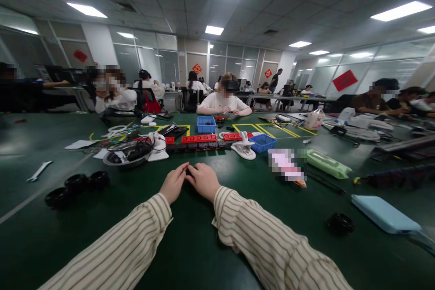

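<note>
Both hands rest on the green surface (pixel 190 253) with fingertips touching each other: the left hand (pixel 174 184) and the right hand (pixel 204 180) are curled, and I cannot tell if something small sits between them. The row of red and black blocks (pixel 199 141) lies just past them, not touched. Black wheels (pixel 78 186) sit off to the left, so the work looks barely begun
</note>
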### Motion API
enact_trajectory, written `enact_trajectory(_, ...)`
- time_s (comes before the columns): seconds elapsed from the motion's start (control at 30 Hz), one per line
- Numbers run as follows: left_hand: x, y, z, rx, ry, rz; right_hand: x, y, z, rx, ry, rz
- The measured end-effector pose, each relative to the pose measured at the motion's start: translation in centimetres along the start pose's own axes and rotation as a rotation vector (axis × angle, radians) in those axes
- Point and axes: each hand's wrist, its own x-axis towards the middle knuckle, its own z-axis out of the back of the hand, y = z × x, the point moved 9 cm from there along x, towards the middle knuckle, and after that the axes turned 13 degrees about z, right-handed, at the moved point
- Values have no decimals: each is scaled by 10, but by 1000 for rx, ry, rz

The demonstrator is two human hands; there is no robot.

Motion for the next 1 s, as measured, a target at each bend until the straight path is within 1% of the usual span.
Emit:
enact_trajectory(0.1, 9, 5, -8, 6, 116, 6, -1, -11, -1, 32, -32, 11)
enact_trajectory(0.17, 10, 2, -13, 84, 151, -18, -1, -16, 0, 76, -52, -13)
enact_trajectory(0.23, 7, -3, -16, 244, 138, -46, 0, -19, -2, 130, -62, -37)
enact_trajectory(0.33, 3, -6, -18, 479, 92, -42, 0, -21, -6, 192, -70, -78)
enact_trajectory(0.43, 2, -6, -16, 597, 31, -41, -2, -19, -8, 228, -83, -86)
enact_trajectory(0.5, 2, -4, -14, 618, 19, -44, -4, -16, -7, 237, -92, -77)
enact_trajectory(0.6, 2, -3, -15, 621, 38, -64, -7, -15, -6, 226, -95, -87)
enact_trajectory(0.73, -1, -8, -16, 648, 42, -91, -8, -15, -3, 205, -97, -94)
enact_trajectory(0.87, -3, -13, -18, 673, 45, -106, -5, -13, -3, 201, -85, -61)
enact_trajectory(1.0, -4, -15, -20, 679, 59, -131, -2, -11, -4, 188, -47, -17)
